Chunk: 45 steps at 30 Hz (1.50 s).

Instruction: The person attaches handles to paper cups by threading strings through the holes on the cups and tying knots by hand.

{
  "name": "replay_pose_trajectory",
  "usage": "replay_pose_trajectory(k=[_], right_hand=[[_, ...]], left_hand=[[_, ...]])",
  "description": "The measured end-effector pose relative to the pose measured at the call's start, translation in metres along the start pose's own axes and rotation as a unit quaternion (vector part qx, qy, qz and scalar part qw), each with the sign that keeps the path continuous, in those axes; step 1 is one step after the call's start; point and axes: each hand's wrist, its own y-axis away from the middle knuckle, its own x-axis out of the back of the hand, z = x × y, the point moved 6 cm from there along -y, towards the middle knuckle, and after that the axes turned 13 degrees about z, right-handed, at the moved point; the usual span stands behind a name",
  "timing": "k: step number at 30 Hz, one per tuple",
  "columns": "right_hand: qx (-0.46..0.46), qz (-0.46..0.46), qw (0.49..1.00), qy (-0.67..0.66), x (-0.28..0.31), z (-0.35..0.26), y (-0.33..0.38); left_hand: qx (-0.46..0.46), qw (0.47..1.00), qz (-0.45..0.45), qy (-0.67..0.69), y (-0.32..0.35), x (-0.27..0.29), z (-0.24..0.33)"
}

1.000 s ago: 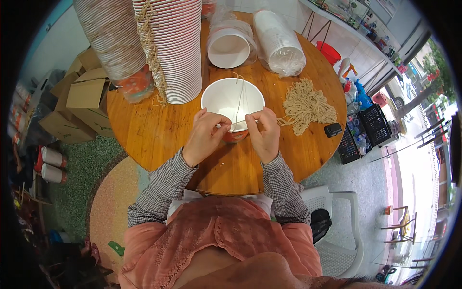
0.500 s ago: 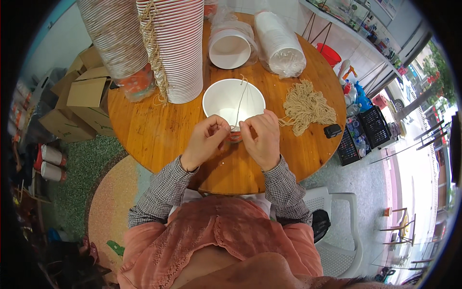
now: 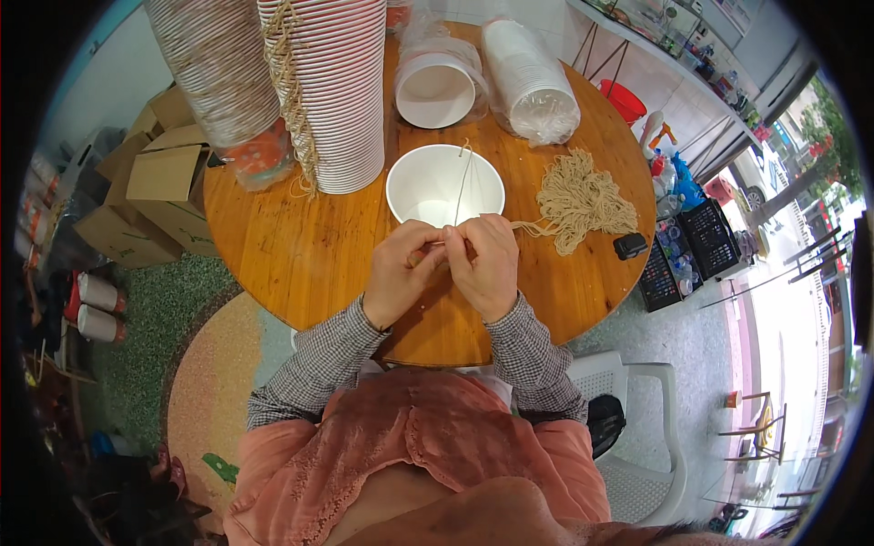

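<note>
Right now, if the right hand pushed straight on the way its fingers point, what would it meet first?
The right hand points up and left, toward the left hand, whose fingertips already seem to touch it at the string. Past them, probably the white bowl; depth is unclear.

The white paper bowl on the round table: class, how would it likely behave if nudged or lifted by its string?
The white paper bowl looks thin-walled and empty, so probably light and easily slid on the smooth wooden table. Its wide mouth suggests it rarely tips. The string looks thin and limp, so the bowl would likely swing.

The bowl point(image 3: 444, 185) is white, the string point(image 3: 462, 187) beige. The table point(image 3: 273, 246) is orange-brown wood (grain showing); sleeves point(image 3: 533, 350) are grey checked.
</note>
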Motion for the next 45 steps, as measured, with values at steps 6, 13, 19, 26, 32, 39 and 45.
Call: replay_pose_trajectory(k=[6,13,19,26,32,39,45], right_hand=[[-0.004,-0.025,1.000,0.000,0.000,0.004,-0.002],[-0.071,-0.061,0.991,-0.092,0.001,0.015,-0.001],[-0.101,-0.062,0.989,-0.090,-0.003,0.016,0.004],[-0.017,0.025,0.998,-0.058,0.001,0.000,0.004],[-0.022,0.013,0.998,-0.056,-0.002,0.001,0.007],[-0.029,0.008,0.998,-0.061,-0.002,0.005,0.009],[-0.044,-0.012,0.997,-0.062,-0.002,0.006,0.007]], left_hand=[[-0.028,0.998,-0.023,-0.042,-0.004,0.001,-0.008],[0.133,0.982,-0.022,0.135,-0.007,0.002,-0.028],[0.095,0.991,-0.011,0.099,-0.006,0.005,-0.025],[0.156,0.980,0.017,0.122,-0.005,0.004,-0.025],[0.100,0.990,0.041,0.086,-0.003,0.006,-0.022],[-0.069,0.994,0.046,-0.078,-0.004,0.009,0.004],[-0.119,0.987,0.031,-0.101,-0.006,0.011,0.013]])
